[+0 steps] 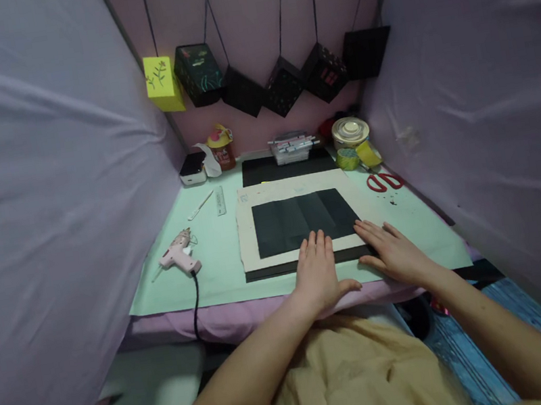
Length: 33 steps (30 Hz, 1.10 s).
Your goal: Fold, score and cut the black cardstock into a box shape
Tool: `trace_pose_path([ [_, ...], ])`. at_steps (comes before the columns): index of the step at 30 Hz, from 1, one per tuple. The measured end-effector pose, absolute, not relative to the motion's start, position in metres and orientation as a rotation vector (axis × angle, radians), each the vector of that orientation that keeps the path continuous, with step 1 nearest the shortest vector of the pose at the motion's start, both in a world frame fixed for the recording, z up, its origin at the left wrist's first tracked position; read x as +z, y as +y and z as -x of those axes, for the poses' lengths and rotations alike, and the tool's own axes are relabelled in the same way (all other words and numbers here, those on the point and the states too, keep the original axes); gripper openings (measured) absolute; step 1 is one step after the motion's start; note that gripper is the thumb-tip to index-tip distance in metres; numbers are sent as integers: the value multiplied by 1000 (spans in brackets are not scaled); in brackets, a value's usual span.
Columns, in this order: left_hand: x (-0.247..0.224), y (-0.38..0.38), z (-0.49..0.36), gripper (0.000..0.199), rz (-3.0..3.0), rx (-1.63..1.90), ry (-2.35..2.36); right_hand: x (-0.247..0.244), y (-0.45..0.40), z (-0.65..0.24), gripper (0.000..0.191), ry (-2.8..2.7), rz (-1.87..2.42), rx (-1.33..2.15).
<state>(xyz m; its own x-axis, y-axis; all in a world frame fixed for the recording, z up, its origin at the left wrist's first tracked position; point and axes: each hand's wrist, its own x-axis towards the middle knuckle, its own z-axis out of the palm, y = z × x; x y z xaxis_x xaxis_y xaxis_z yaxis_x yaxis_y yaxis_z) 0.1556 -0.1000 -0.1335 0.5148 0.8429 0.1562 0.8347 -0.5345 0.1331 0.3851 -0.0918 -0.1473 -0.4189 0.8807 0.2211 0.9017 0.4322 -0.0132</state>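
While both of the person's hands were spread palm down, a dark, creased paper point(294, 219) lay flat in front of them on a cream board point(249, 243). Its long axis ran from left to right, parallel to the table's near edge, and its fold lines ran from front to back. Beneath the board, a black layer point(271, 273) showed as a strip along the near side.

Small marks stood at the board's far left corner (too faint to read). A red container point(223, 156) with a yellow top, at the back of the table, bore pale lettering that could not be made out.

The paper lay mostly ahead of the left hand point(316, 267), whose straight fingers, close together, overlapped its near edge; the thumb stuck out to the right. The right hand point(394, 250), also flattened and gripping nothing, had its fingertips at the paper's right edge, near the close corner, with the thumb held wide apart.
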Motion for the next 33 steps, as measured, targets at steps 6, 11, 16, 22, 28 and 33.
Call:
trace_pose_path([
  [6, -131, -101, -147, 110, -2677, 263, 1498, -152, -93, -384, 70, -2461, 1588, -182],
  [11, -130, -105, -116, 113, -2620, 230, 1607, -154, -92, -385, 69, -2458, 1589, -164],
  [16, -131, -108, -93, 112, -2616, 207, 1641, -154, -91, -386, 67, -2458, 1602, -177],
  [22, -134, -108, -96, 113, -2620, 232, 1660, -138, -94, -372, 69, -2395, 1586, -296],
  [28, -137, -108, -96, 109, -2638, 264, 1657, -125, -94, -333, 73, -2499, 1379, -264],
  [33, -139, -108, -95, 106, -2657, 281, 1657, -134, -92, -313, 72, -2598, 1349, -92],
])
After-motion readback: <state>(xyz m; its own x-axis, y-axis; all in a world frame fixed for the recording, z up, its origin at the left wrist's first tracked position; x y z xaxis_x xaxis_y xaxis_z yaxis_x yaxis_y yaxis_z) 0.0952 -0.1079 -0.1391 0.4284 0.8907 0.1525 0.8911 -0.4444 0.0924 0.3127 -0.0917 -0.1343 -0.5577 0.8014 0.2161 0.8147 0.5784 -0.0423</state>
